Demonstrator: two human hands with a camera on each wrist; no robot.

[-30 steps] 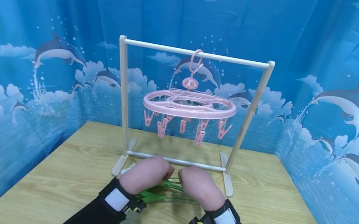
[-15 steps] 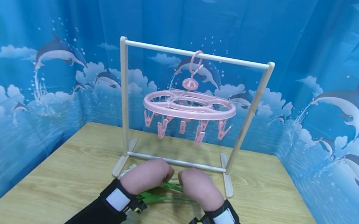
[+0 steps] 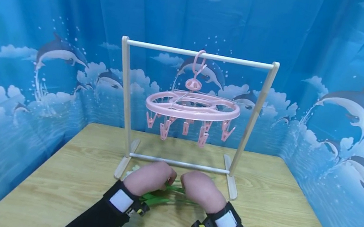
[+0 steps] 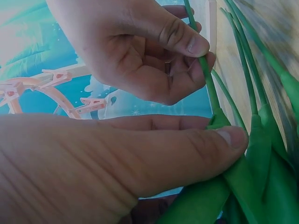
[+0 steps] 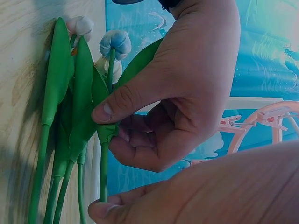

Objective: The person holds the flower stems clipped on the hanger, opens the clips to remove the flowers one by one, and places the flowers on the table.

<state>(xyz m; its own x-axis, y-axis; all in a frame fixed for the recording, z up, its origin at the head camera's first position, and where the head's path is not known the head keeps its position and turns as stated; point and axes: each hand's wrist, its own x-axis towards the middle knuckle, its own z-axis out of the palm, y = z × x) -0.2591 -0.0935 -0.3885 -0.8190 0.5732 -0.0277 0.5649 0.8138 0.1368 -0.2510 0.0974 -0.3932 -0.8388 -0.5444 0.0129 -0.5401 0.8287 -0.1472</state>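
My left hand (image 3: 149,178) pinches an artificial tulip at the base of its green leaf, thumb on top, as the right wrist view shows. Lower on the same tulip's thin stem (image 5: 103,163), my right hand (image 3: 205,190) holds it between thumb and fingers. A pale blue flower head (image 5: 115,43) shows beyond the left hand. Several more artificial tulips (image 5: 53,88) lie beside it on the wooden table (image 3: 61,189), their leaves and stems roughly parallel. In the head view both hands hide most of the held tulip.
Just beyond the hands stands a wooden frame (image 3: 125,93) with white rods. From its top bar hangs a pink round clip hanger (image 3: 192,112) with several pink clips (image 3: 164,129). A blue dolphin-print curtain (image 3: 59,12) encloses the table's back and sides.
Both hands keep their hold on the tulip and have barely shifted. The hanger and frame stay where they were.
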